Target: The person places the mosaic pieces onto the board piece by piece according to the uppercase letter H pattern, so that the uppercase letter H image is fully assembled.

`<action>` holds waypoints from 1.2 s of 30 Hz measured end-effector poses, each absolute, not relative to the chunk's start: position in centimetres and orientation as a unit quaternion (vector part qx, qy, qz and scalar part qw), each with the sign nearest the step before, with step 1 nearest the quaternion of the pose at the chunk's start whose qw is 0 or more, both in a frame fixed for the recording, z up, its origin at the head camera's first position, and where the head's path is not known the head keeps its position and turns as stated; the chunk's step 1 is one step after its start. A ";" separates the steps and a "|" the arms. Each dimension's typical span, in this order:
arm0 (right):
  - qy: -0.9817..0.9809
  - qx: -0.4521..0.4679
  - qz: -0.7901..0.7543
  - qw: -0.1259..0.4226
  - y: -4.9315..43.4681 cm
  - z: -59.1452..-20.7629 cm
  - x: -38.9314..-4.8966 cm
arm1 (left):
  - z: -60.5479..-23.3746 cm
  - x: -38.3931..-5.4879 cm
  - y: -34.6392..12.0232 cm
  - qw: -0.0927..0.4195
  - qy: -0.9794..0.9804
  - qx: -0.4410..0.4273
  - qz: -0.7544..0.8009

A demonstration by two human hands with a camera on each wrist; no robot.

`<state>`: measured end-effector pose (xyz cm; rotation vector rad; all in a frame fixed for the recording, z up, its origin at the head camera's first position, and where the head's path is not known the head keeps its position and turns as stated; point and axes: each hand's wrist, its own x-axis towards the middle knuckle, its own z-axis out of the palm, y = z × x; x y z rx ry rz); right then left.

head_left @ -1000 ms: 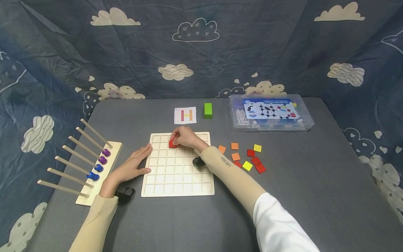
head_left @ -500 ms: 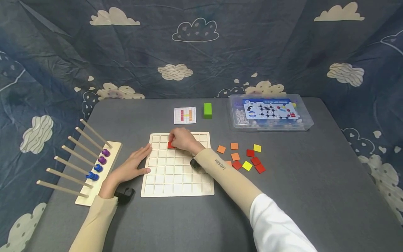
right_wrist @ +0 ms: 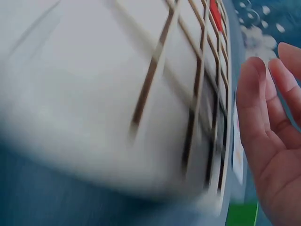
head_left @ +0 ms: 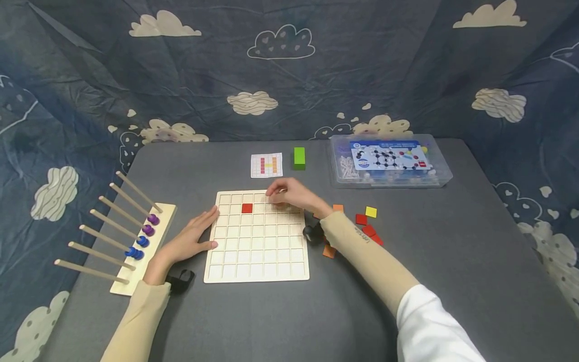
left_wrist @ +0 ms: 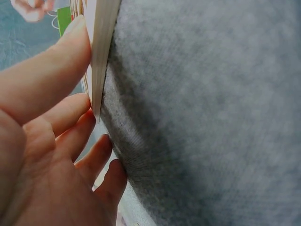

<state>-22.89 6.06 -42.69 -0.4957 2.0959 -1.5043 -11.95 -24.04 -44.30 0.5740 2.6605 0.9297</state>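
A square wooden grid board (head_left: 255, 251) lies on the dark table. One red square tile (head_left: 247, 208) sits in a cell of its second row, third column; the same red tile (right_wrist: 216, 15) shows at the top of the right wrist view. My left hand (head_left: 192, 234) rests against the board's left edge, thumb and fingertips on the rim, as the left wrist view of this hand (left_wrist: 61, 127) also shows. Above the board's upper right part hovers my right hand (head_left: 291, 195), fingers loosely bent, with nothing between them in the right wrist view.
Loose red (head_left: 361, 219), yellow (head_left: 371, 212) and orange tiles (head_left: 329, 251) lie right of the board, partly behind the right forearm. A pattern card (head_left: 266, 165), a green block (head_left: 299, 158) and a clear plastic case (head_left: 391, 161) stand behind. A peg rack (head_left: 168, 211) is at left.
My right hand has let go of the red tile and moved right, away from it. The tile now lies uncovered in its cell. My left hand has stayed put.
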 end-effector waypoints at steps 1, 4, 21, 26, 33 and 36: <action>0.773 -0.185 -0.552 0.252 7.2 -42.6 -22.9 | -44.3 -12.0 -24.0 0.132 0.917 0.198 0.320; 0.775 -0.186 -0.552 0.247 10.7 -42.5 -22.8 | -44.4 -12.0 -24.1 0.131 0.918 0.197 0.318; 0.826 -0.045 -0.521 0.211 27.9 -42.0 -18.8 | -44.5 -11.9 -24.2 0.133 0.917 0.199 0.320; 0.826 -0.031 -0.523 0.205 28.9 -42.0 -17.9 | -44.5 -12.0 -24.2 0.131 0.916 0.201 0.320; 0.827 -0.051 -0.522 0.200 28.2 -42.8 -17.3 | -44.5 -12.0 -24.2 0.129 0.916 0.204 0.320; 0.846 -0.069 -0.495 0.188 27.7 -43.2 -17.3 | -44.5 -12.0 -24.2 0.131 0.917 0.203 0.319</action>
